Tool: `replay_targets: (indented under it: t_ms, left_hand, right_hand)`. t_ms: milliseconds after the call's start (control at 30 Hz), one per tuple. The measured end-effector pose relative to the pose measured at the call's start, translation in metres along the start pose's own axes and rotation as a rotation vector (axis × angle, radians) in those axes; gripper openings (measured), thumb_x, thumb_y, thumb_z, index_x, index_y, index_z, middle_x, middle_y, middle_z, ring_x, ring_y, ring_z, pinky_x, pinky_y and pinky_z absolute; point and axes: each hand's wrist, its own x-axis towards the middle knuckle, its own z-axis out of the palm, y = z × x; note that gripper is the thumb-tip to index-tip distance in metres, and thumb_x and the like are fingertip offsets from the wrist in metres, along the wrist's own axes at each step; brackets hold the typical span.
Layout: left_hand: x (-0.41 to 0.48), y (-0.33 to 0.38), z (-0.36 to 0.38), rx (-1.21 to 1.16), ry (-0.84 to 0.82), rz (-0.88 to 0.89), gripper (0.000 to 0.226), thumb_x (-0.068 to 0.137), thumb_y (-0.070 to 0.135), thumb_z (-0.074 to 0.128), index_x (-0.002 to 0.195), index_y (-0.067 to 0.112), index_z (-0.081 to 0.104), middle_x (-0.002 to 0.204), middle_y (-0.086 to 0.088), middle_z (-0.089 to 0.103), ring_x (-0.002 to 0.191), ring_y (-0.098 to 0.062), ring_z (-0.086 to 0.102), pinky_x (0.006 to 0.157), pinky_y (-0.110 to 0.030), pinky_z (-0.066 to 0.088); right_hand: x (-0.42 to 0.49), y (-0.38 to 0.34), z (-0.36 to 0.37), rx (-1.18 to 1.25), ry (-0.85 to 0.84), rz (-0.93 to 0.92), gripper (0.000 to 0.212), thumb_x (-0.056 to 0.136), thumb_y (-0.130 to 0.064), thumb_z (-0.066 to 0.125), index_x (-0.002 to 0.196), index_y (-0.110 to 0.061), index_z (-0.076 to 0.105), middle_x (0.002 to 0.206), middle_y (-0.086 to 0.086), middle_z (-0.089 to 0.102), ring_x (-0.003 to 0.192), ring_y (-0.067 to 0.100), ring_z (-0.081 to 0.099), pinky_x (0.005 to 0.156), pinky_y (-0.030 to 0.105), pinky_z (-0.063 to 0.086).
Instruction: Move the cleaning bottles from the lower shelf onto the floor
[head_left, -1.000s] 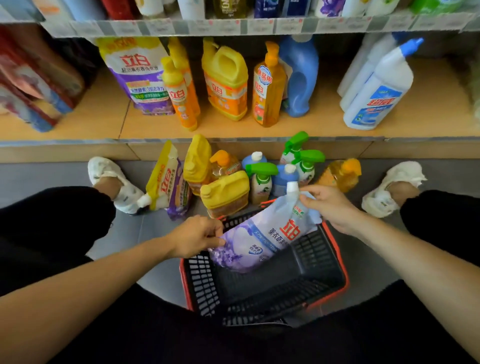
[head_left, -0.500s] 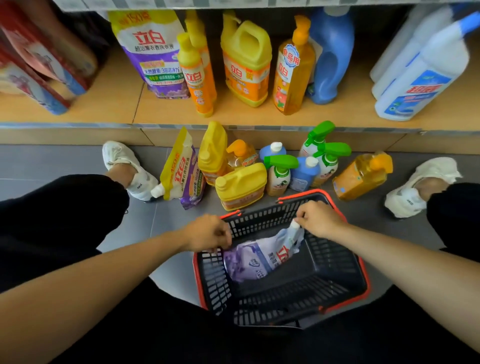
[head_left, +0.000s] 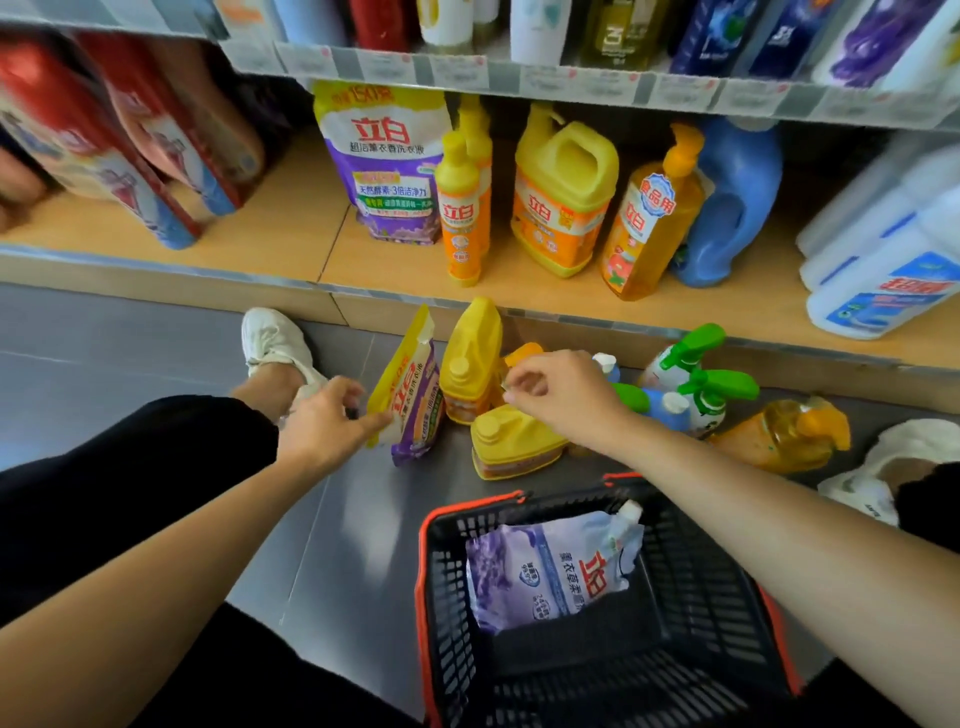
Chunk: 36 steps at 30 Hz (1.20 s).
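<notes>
Head view: left grip (head_left: 327, 415) loosely open, fingertips touching a pouch (head_left: 410, 384) on the floor; right grip (head_left: 561, 389) slack, empty, above the floor bottles (head_left: 472, 364). The yellow jug (head_left: 563, 192) stands on the lower shelf (head_left: 291, 228): rigid, probably heavy, best lifted by its moulded handle.

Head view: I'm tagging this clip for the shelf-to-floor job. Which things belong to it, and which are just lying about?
Job: lower shelf; big yellow jug and orange pump bottle standing on it; spray bottles and squat yellow jug already on the floor; left hand; right hand.
Lying about: black basket; lilac pouch in it; red packs; upper-shelf bottles.
</notes>
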Motion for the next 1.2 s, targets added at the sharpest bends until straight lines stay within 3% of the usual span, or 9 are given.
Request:
replay_targets:
  t_ms: [100,233,300,467,567,700,800,1000,1200]
  left_hand:
    - [0.003,-0.007,0.006,0.015,-0.069,0.032,0.036,0.083,0.063,0.070,0.098,0.031,0.067,0.084,0.008,0.066,0.076,-0.011,0.063,0.061,-0.029,0.051]
    - [0.005,-0.007,0.006,0.042,-0.062,0.074,0.032,0.090,0.049,0.070,0.089,0.017,0.070,0.079,-0.004,0.070,0.071,-0.021,0.066,0.065,-0.042,0.059]
    - [0.008,-0.008,0.005,0.063,-0.054,0.089,0.030,0.091,0.043,0.070,0.088,0.013,0.071,0.078,-0.006,0.069,0.072,-0.025,0.065,0.064,-0.038,0.055]
    - [0.020,-0.016,-0.008,0.072,0.030,0.099,0.029,0.095,0.041,0.067,0.104,0.013,0.071,0.091,-0.006,0.071,0.083,-0.022,0.062,0.070,-0.031,0.046]
    - [0.031,-0.014,-0.037,-0.005,0.117,0.116,0.028,0.094,0.037,0.069,0.108,0.013,0.070,0.092,-0.005,0.073,0.080,-0.019,0.063,0.069,-0.032,0.051]
    - [0.048,-0.003,-0.098,-0.090,0.239,0.209,0.020,0.089,0.032,0.076,0.106,0.021,0.074,0.079,0.009,0.063,0.067,-0.004,0.057,0.056,-0.008,0.036]
    - [0.067,0.009,-0.149,-0.012,0.320,0.340,0.025,0.088,0.034,0.077,0.106,0.017,0.073,0.077,0.006,0.060,0.074,-0.019,0.057,0.059,-0.028,0.038]
    - [0.110,0.047,-0.222,0.071,0.572,0.514,0.032,0.087,0.032,0.079,0.110,0.009,0.073,0.095,-0.013,0.074,0.088,-0.035,0.068,0.068,-0.030,0.038]
    - [0.156,0.062,-0.230,-0.014,0.473,0.416,0.027,0.089,0.030,0.076,0.111,0.015,0.072,0.106,-0.011,0.071,0.096,-0.031,0.064,0.077,-0.038,0.048]
  right_hand:
    - [0.051,-0.025,0.013,-0.014,-0.016,-0.097,0.033,0.084,-0.027,0.079,0.116,-0.020,0.071,0.112,-0.001,0.069,0.089,0.017,0.066,0.082,0.038,0.055]
    - [0.116,-0.043,0.038,-0.222,-0.180,-0.210,0.072,0.085,-0.021,0.079,0.148,-0.024,0.046,0.158,0.000,0.035,0.132,0.024,0.050,0.103,0.037,0.047]
    - [0.141,-0.045,0.050,-0.363,-0.272,-0.210,0.073,0.087,-0.017,0.076,0.151,-0.026,0.042,0.163,0.000,0.027,0.140,0.027,0.042,0.109,0.041,0.043]
    - [0.177,-0.053,0.054,-0.541,-0.365,-0.198,0.019,0.095,-0.023,0.067,0.109,-0.011,0.071,0.119,0.015,0.064,0.112,0.036,0.058,0.092,0.042,0.049]
    - [0.177,-0.057,0.039,-0.474,-0.313,-0.205,0.019,0.097,-0.024,0.065,0.100,-0.008,0.074,0.106,0.014,0.070,0.102,0.031,0.061,0.083,0.037,0.048]
    - [0.169,-0.075,0.006,-0.313,-0.089,-0.297,0.019,0.094,-0.024,0.068,0.095,-0.007,0.075,0.090,0.004,0.066,0.088,0.020,0.056,0.069,0.026,0.034]
    - [0.174,-0.107,-0.025,-0.260,0.028,-0.382,0.021,0.093,-0.028,0.069,0.098,-0.008,0.075,0.091,-0.002,0.062,0.089,0.011,0.052,0.073,0.023,0.037]
    - [0.195,-0.158,-0.077,-0.233,0.278,-0.416,0.016,0.090,-0.027,0.072,0.086,-0.013,0.079,0.067,-0.003,0.063,0.072,0.017,0.059,0.071,0.031,0.043]
    - [0.224,-0.160,-0.072,-0.290,0.312,-0.366,0.015,0.093,-0.026,0.070,0.091,-0.014,0.079,0.075,-0.003,0.062,0.078,0.018,0.060,0.072,0.029,0.040]
